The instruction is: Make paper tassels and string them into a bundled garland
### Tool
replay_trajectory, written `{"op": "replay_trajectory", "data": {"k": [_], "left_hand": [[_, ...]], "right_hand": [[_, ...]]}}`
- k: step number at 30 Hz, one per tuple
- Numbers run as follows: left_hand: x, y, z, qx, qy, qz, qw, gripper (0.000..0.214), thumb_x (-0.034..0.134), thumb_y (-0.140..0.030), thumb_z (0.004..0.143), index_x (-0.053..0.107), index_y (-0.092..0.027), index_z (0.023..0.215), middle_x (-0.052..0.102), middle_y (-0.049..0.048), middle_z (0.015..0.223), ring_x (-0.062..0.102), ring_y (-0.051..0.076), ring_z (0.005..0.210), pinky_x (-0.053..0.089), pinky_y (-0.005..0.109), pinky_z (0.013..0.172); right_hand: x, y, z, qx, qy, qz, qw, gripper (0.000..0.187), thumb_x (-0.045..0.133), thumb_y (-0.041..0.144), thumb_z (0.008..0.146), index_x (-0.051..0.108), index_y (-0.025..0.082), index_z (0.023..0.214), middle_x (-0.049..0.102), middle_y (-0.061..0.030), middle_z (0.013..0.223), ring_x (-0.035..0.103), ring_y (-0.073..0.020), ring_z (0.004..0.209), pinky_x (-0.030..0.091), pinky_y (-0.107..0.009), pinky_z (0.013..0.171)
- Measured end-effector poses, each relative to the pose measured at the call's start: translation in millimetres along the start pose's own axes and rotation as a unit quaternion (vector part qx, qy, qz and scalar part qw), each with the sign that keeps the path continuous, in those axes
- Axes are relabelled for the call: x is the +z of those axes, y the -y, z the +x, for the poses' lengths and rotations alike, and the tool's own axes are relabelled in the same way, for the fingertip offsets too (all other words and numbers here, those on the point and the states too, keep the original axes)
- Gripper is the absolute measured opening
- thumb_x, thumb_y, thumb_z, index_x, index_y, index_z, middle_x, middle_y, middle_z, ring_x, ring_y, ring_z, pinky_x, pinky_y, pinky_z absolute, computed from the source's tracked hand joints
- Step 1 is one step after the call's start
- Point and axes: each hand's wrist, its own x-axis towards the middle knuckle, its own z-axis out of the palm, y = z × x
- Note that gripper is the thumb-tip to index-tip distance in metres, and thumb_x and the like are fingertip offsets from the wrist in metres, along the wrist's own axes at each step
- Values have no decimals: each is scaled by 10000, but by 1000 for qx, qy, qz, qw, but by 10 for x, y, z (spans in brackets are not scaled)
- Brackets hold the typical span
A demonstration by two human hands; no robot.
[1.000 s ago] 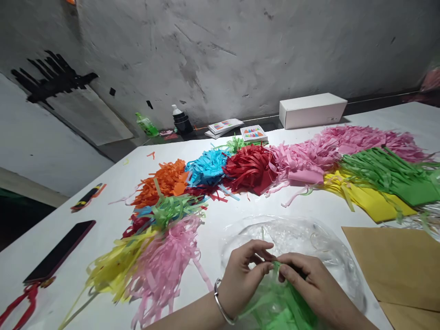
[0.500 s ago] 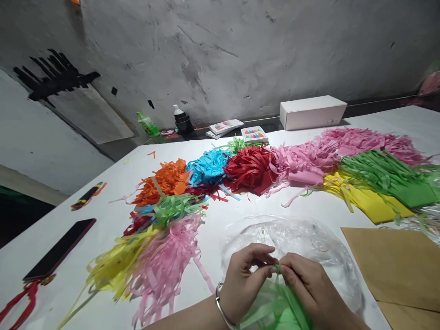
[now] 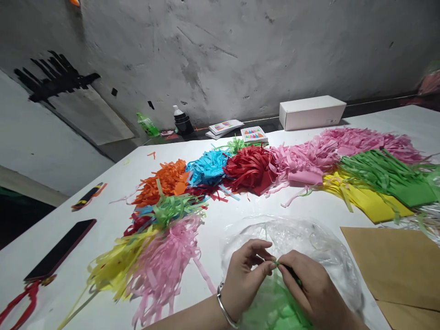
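Both hands meet near the bottom edge over a clear plastic bag (image 3: 309,238). My left hand (image 3: 245,275), with a metal bangle on the wrist, pinches the gathered top of a green fringed paper tassel (image 3: 271,307) between thumb and fingers. My right hand (image 3: 305,288) pinches the same green top from the other side, fingertips touching those of the left. The tassel's strips hang down toward me between my wrists.
Piles of cut paper fringe lie across the white table: pink (image 3: 165,266), yellow (image 3: 117,266), orange (image 3: 161,181), blue (image 3: 208,167), red (image 3: 250,169), green (image 3: 388,174). A brown envelope (image 3: 398,266) lies right, a phone (image 3: 60,250) and red scissors (image 3: 17,302) left, a white box (image 3: 311,112) at the back.
The hands have shifted only slightly at the tassel's top, the pinch staying closed. The view has barely moved.
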Motion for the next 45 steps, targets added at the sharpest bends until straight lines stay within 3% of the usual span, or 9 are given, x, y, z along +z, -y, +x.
{"op": "replay_trajectory", "data": {"k": [5, 10, 13, 17, 28, 32, 39, 45], "left_hand": [[38, 4, 12, -15, 8, -33, 999, 364, 859, -337, 706, 693, -171, 984, 690, 24, 749, 650, 141, 660, 528, 233, 618], [7, 49, 40, -33, 57, -68, 995, 412, 864, -389, 703, 678, -157, 987, 698, 29, 728, 616, 110, 580, 513, 224, 586], [-23, 60, 60, -23, 56, -63, 996, 398, 866, -371, 707, 679, -160, 988, 701, 28, 738, 631, 113, 597, 520, 223, 598], [-30, 63, 67, -21, 25, -58, 998, 372, 861, -320, 713, 681, -167, 1000, 713, 32, 760, 656, 134, 656, 538, 226, 615], [-14, 51, 20, 28, 30, 1, 999, 261, 797, -227, 765, 706, -175, 1004, 713, 25, 769, 679, 144, 713, 537, 228, 667], [-15, 42, 13, 36, 36, -3, 999, 268, 802, -223, 759, 710, -186, 1008, 711, 17, 777, 682, 148, 728, 541, 229, 674], [-41, 8, 55, 1, 63, -34, 997, 275, 803, -300, 779, 713, -177, 1007, 731, 54, 867, 682, 161, 767, 548, 251, 694], [-72, -108, 131, -19, 103, -1, 994, 249, 719, -363, 838, 701, -118, 800, 651, 50, 711, 645, 150, 620, 538, 263, 599]], "right_hand": [[-13, 33, 0, 68, 2, 61, 996, 182, 446, 165, 983, 572, 212, 861, 607, 13, 723, 599, -123, 631, 458, -229, 584], [-57, 18, 19, 67, 31, 103, 992, 192, 461, 173, 978, 598, 219, 853, 625, 25, 714, 610, -111, 629, 457, -210, 581], [-37, -9, 19, 79, 10, 89, 993, 157, 475, 171, 988, 607, 225, 923, 665, 13, 787, 648, -119, 700, 490, -214, 643], [-6, -44, 5, 30, 0, 45, 999, 140, 477, 150, 981, 590, 224, 1020, 671, -8, 842, 655, -140, 758, 501, -240, 684], [14, -28, -33, -44, -3, 3, 999, 165, 429, 104, 972, 533, 208, 897, 588, 0, 723, 584, -137, 648, 428, -251, 605], [7, -38, -31, 21, 4, 39, 999, 168, 428, 127, 982, 556, 207, 908, 596, 5, 737, 590, -125, 650, 435, -238, 603], [-10, -30, -1, 62, 19, 90, 994, 180, 433, 178, 993, 584, 216, 903, 623, 13, 763, 608, -119, 677, 452, -225, 622], [-52, -24, 29, 75, 15, 91, 993, 185, 439, 194, 995, 587, 220, 887, 629, 15, 763, 608, -118, 676, 460, -219, 621]]}}
